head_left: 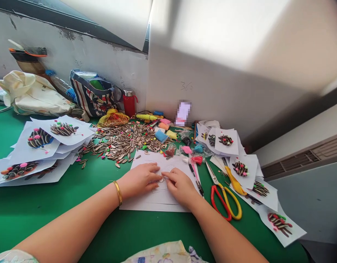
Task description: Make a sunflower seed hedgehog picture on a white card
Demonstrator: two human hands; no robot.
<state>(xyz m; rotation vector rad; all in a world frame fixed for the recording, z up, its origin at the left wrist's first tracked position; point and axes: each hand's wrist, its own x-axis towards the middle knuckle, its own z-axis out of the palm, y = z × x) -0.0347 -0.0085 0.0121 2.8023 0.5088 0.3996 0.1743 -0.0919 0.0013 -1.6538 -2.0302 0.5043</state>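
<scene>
White paper sheets [146, 201] with faint drawn lines lie on the green table in front of me. My left hand [142, 179] rests flat on the left part of the top sheet, fingers apart, a gold bangle at the wrist. From the right, my right hand [180, 184] touches the sheet near its middle with the index finger extended. Both hands' fingertips almost meet beside a small pale piece [161, 179] on the paper. Nothing is visibly held in the left hand; the right hand's curled fingers are partly hidden. Pens [197, 179] lie along the sheet's right edge.
Striped sunflower seeds [124, 140] are heaped behind the paper, beside coloured clay packets [161, 136]. Red-and-yellow scissors [223, 193] lie at the right. Seed-decorated sheets are stacked left [45, 155] and right [263, 190]. Bags [94, 95] and a red bottle [129, 104] stand by the wall.
</scene>
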